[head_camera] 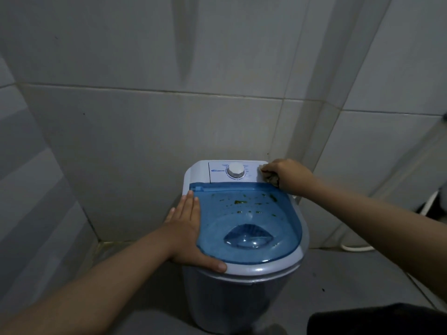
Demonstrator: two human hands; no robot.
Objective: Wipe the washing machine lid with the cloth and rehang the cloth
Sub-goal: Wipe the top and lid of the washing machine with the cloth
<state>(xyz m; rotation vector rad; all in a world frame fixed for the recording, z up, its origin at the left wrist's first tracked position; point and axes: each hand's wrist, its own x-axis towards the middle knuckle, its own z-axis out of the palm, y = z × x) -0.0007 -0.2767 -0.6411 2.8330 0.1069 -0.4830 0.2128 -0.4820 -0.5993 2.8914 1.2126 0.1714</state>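
A small white washing machine stands in a tiled corner. Its see-through blue lid is closed and carries several green specks near the back. My left hand lies flat and open on the machine's left rim, thumb along the front edge. My right hand is closed on a crumpled grey-brown cloth and presses it on the white control panel's right end, just behind the lid's back right corner. A round white dial sits mid-panel.
Grey tiled walls close in behind and to the left of the machine. A white hose lies on the floor at the right wall. A dark object shows at the far right edge.
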